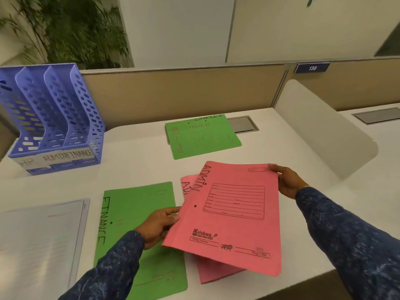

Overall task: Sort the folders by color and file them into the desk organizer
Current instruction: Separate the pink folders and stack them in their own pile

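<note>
Your right hand (287,182) pinches the far right edge of the top pink folder (233,215), marked ADMIN, while your left hand (160,226) grips its left edge, fingers tucked under it, so the folder is lifted at a tilt between them. Directly beneath it lies a second pink folder (213,272), so the pinks look gathered into one pile. At 9 o'clock from your left hand a green folder (138,213) marked FINANCE lies flat on the desk (138,167); another green folder (203,137) lies well apart at 12 o'clock. Farther out at 9 o'clock is a white folder (41,241). At 10 o'clock the blue desk organizer (54,118), labelled HR, ADMIN and FINANCE, appears empty, so by my reading sorting is partway done and filing has not begun.
</note>
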A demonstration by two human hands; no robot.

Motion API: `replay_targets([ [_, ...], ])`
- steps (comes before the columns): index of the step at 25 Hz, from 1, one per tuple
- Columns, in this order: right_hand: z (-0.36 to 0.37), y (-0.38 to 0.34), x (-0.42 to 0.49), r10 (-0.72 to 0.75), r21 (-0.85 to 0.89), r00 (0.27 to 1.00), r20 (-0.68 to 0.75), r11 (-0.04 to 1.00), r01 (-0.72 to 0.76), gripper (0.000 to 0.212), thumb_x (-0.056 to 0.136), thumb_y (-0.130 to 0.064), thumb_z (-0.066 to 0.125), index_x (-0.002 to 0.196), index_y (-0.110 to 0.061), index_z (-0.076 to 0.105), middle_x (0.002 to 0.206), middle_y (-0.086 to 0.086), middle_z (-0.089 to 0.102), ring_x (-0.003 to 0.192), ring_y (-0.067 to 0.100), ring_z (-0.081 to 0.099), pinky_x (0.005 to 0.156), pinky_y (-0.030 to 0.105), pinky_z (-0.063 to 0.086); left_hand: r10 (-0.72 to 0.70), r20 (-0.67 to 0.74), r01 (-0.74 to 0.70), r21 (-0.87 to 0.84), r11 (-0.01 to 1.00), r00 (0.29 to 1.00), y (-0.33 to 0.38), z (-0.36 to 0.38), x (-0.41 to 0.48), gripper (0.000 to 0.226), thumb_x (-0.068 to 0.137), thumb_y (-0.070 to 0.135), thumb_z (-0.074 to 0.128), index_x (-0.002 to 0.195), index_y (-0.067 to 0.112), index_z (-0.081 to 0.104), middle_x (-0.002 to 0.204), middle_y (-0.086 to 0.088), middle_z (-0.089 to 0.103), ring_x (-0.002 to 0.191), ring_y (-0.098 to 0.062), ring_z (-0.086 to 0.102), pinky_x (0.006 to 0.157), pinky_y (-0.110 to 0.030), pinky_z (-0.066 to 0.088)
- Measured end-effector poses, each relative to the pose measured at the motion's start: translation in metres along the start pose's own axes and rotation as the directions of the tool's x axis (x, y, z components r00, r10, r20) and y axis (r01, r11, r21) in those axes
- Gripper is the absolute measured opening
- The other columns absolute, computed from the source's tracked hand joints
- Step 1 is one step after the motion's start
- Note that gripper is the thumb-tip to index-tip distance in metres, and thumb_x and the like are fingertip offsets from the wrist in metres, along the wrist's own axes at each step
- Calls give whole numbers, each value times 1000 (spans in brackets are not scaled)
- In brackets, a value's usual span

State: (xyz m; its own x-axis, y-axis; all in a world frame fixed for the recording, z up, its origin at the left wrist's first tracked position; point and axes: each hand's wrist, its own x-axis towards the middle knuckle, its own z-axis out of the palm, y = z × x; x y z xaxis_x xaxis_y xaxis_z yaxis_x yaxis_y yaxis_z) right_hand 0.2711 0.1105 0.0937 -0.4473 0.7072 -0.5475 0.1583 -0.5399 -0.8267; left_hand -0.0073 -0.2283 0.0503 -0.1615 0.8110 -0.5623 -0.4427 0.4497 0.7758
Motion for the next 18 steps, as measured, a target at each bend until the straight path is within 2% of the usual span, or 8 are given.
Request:
replay_targets([
  [2, 6, 27, -16, 84, 115, 995, 56, 989, -90, 40, 98, -24, 51, 129, 1, 56, 118, 20, 61, 101, 35, 60, 102, 47, 48, 26, -18, -27, -5, 1000, 999, -16, 9, -8, 33, 95, 8, 55, 127, 16, 52, 110, -19, 72, 91, -29, 72, 69, -38, 61],
  [3, 10, 42, -26, 111, 131, 987, 113, 983, -126, 39, 98, -25, 50, 127, 0, 58, 123, 22, 62, 104, 38, 62, 98, 49, 52, 35, -23, -35, -8, 999, 999, -23, 14, -12, 33, 94, 7, 56, 125, 17, 51, 110, -19, 72, 92, -30, 72, 66, -38, 61],
  [6, 18, 89, -52, 133, 21, 968, 213, 990, -141, 37, 94, -18, 55, 127, -2, 59, 124, 25, 64, 106, 42, 65, 89, 54, 55, 58, -61, -58, -2, 998, 997, -44, 26, -17, 35, 94, 1, 57, 125, 14, 47, 112, -21, 71, 97, -36, 70, 65, -41, 61],
  [7, 18, 103, -57, 127, -38, 975, 184, 992, -122, 39, 91, -13, 59, 128, -1, 58, 123, 25, 65, 106, 44, 65, 90, 56, 54, 63, -77, -62, 19, 998, 995, -51, 29, -18, 35, 94, -1, 56, 124, 13, 46, 111, -21, 71, 97, -37, 70, 66, -42, 61],
  [9, 14, 126, -62, 64, -164, 998, 12, 985, -61, 42, 84, 1, 66, 126, 1, 58, 114, 22, 70, 99, 44, 68, 90, 60, 53, 65, -91, -58, 79, 995, 994, -64, 34, -20, 34, 94, -4, 54, 121, 13, 45, 107, -19, 72, 96, -35, 71, 70, -44, 61],
  [12, 14, 132, -70, -85, -362, 981, -173, 932, 17, 48, 79, 7, 71, 124, -2, 56, 111, 21, 69, 92, 40, 70, 86, 57, 56, 55, -83, -39, 184, 982, 995, -79, 43, -25, 34, 90, -8, 57, 116, 11, 46, 105, -21, 69, 92, -35, 71, 75, -46, 61],
  [15, 20, 117, -73, -208, -516, 967, -145, 850, 106, 56, 78, 3, 74, 128, -9, 51, 115, 17, 67, 91, 33, 70, 82, 49, 59, 54, -107, -21, 289, 957, 993, -85, 52, -25, 35, 83, -8, 65, 112, 5, 49, 101, -22, 65, 83, -30, 71, 71, -39, 61],
  [18, 28, 96, -65, -276, -654, 958, -81, 740, 158, 57, 80, 1, 72, 131, -9, 51, 122, 14, 63, 97, 32, 67, 88, 47, 57, 66, -162, -6, 344, 939, 985, -81, 60, -21, 33, 83, -6, 69, 110, 2, 51, 90, -16, 61, 69, -20, 69, 60, -29, 59],
])
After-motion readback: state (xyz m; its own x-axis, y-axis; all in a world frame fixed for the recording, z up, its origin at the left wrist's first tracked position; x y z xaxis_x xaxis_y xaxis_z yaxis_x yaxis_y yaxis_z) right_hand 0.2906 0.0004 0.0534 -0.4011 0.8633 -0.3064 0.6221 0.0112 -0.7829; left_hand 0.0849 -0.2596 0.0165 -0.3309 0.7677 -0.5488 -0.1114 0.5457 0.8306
